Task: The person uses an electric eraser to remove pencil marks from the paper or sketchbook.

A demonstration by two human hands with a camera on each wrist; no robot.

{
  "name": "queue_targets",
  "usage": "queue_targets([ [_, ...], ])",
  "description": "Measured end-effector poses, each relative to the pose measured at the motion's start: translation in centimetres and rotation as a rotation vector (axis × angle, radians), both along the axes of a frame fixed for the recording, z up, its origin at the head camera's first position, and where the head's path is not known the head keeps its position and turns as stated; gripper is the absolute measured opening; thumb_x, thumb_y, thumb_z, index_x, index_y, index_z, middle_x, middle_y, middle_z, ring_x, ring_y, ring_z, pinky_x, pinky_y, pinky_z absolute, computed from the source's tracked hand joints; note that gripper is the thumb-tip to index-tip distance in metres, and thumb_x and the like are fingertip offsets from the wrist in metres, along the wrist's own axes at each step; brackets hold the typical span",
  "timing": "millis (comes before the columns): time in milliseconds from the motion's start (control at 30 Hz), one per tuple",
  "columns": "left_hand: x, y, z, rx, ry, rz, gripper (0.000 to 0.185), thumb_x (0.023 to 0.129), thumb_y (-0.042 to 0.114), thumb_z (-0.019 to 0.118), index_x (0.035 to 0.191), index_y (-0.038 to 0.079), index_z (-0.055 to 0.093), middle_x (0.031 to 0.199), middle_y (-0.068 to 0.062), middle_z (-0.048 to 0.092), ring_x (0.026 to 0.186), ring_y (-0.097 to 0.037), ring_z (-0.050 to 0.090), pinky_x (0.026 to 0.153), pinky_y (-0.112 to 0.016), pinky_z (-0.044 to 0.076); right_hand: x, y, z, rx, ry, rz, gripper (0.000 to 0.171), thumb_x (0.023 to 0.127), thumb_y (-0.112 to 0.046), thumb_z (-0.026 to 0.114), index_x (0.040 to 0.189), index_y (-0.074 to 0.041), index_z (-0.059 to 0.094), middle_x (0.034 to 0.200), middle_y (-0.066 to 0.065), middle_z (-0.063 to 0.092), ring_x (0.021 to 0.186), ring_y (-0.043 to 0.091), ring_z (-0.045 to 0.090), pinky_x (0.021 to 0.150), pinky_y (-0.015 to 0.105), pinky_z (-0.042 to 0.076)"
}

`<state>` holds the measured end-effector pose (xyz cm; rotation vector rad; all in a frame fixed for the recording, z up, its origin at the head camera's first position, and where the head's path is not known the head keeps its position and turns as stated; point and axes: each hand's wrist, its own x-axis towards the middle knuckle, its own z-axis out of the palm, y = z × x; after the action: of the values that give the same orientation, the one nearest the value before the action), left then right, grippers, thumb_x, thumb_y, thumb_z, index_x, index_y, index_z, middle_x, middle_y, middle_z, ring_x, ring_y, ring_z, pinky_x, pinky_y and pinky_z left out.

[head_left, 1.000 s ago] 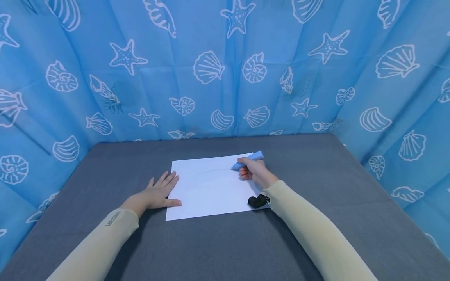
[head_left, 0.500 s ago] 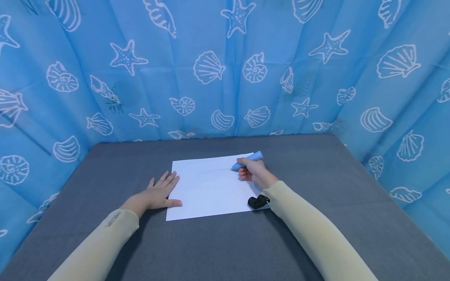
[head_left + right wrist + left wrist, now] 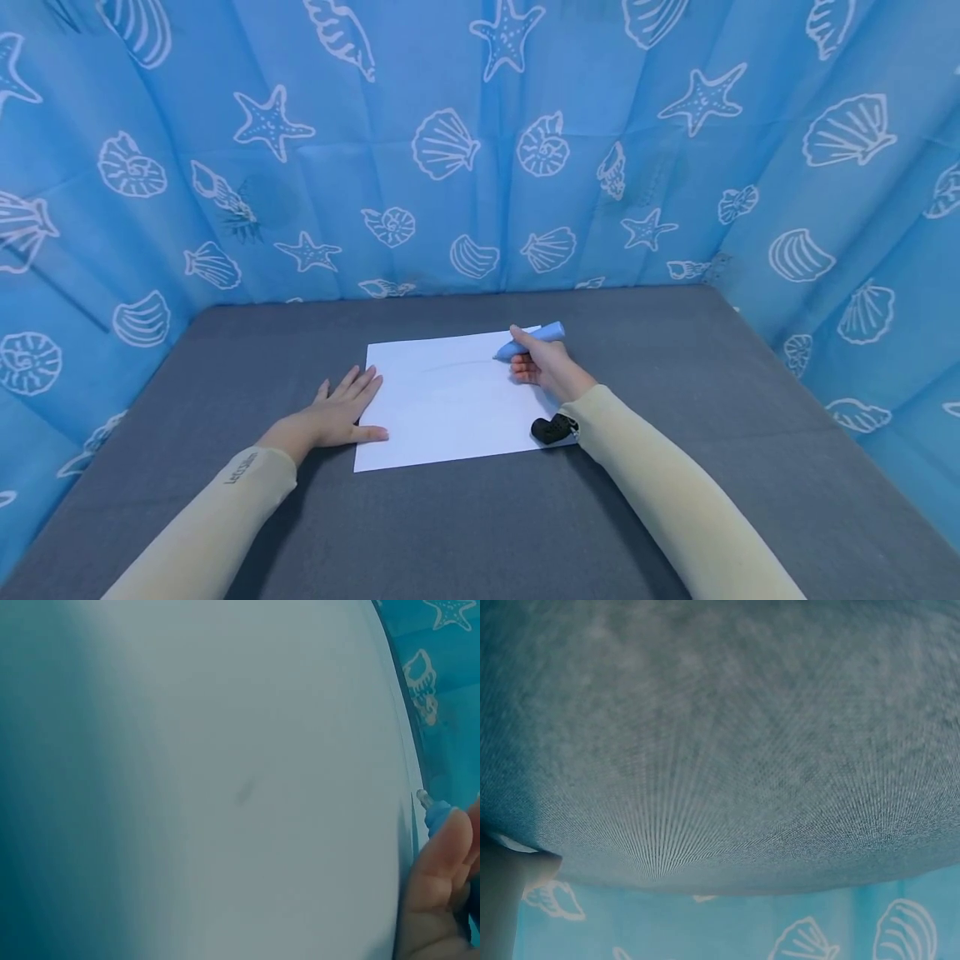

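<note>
In the head view, a sheet of white paper lies on the grey cloth with a faint thin line across its upper part. My left hand rests flat at the paper's left edge, fingers spread and thumb on the sheet. Over the right part of the paper, my right hand grips a thick blue pen, tip pointing left by the line's right end. The right wrist view shows the pen's narrow pale tip ahead of the fingertips, most of its body hidden.
A grey cloth covers the table. Blue curtains with white shell and starfish prints hang behind it and at both sides. A small black wrist device sits under the right sleeve, overlapping the paper's lower right.
The pen and my right hand have shifted slightly right, and one digit on the pen stands a little higher and straighter. My left hand and the paper have stayed put.
</note>
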<state>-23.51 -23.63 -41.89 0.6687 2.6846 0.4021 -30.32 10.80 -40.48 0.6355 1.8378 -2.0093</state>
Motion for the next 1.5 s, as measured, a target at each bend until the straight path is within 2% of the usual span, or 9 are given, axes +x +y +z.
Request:
queue_targets([
  [67,0.03,-0.04,-0.01,0.02,0.002,0.001,0.106,0.085,0.072,0.051,0.155,0.001,0.012,0.161,-0.021,0.002,0.145,-0.042,-0.008,0.104,-0.07,-0.011,-0.11,-0.05,0.03,-0.011,-0.01,0.013,0.035,0.092,-0.036,0.068,0.091,-0.002,0.061,0.068,0.004,0.059,0.055,0.012,0.057,0.055,0.023,0.053],
  [233,-0.03,0.08,-0.03,-0.015,-0.006,0.011,0.105,0.086,0.072,0.049,0.156,0.004,0.009,0.162,-0.017,0.0,0.146,-0.039,-0.009,0.107,-0.068,-0.009,-0.26,-0.34,0.06,-0.002,-0.026,-0.003,0.025,0.093,-0.026,0.068,0.09,-0.002,0.062,0.066,0.004,0.059,0.052,0.012,0.057,0.053,0.023,0.053],
  [467,-0.05,0.37,0.37,-0.021,-0.009,0.015,0.103,0.088,0.067,0.053,0.155,0.001,0.012,0.161,-0.021,0.003,0.145,-0.043,-0.006,0.106,-0.07,-0.007,-0.16,-0.67,0.03,0.042,-0.017,-0.024,0.024,0.092,-0.023,0.067,0.084,-0.002,0.061,0.061,0.003,0.057,0.048,0.01,0.054,0.049,0.022,0.05],
  [867,-0.11,0.32,0.35,-0.036,-0.003,0.015,0.102,0.088,0.067,0.053,0.155,0.002,0.012,0.161,-0.021,0.003,0.145,-0.043,-0.006,0.106,-0.071,-0.005,0.02,-0.76,-0.03,0.053,0.001,-0.038,0.026,0.092,-0.025,0.067,0.082,-0.003,0.06,0.061,0.003,0.056,0.048,0.009,0.054,0.049,0.022,0.05],
  [1100,-0.23,0.01,-0.28,-0.02,-0.011,0.026,0.106,0.085,0.072,0.051,0.155,0.003,0.011,0.161,-0.019,0.001,0.146,-0.041,-0.008,0.106,-0.069,-0.008,0.13,-0.83,0.02,0.045,0.005,-0.009,0.025,0.092,-0.025,0.067,0.083,-0.003,0.062,0.062,0.003,0.057,0.05,0.01,0.055,0.051,0.021,0.051],
  [1300,0.05,0.1,0.21,-0.002,-0.014,0.014,0.104,0.087,0.069,0.053,0.155,0.001,0.012,0.16,-0.022,0.003,0.145,-0.043,-0.007,0.105,-0.071,-0.008,0.26,-0.81,0.16,0.049,0.01,0.005,0.027,0.094,-0.027,0.066,0.084,-0.003,0.061,0.065,0.003,0.057,0.052,0.01,0.055,0.053,0.022,0.052],
  [1500,-0.01,0.27,0.38,-0.021,-0.014,0.012,0.102,0.088,0.067,0.053,0.155,0.002,0.012,0.161,-0.02,0.002,0.145,-0.042,-0.007,0.106,-0.07,-0.007,0.05,-0.3,-0.1,0.018,0.005,-0.005,0.036,0.094,-0.037,0.065,0.086,-0.002,0.059,0.066,0.004,0.057,0.054,0.012,0.054,0.053,0.023,0.051],
])
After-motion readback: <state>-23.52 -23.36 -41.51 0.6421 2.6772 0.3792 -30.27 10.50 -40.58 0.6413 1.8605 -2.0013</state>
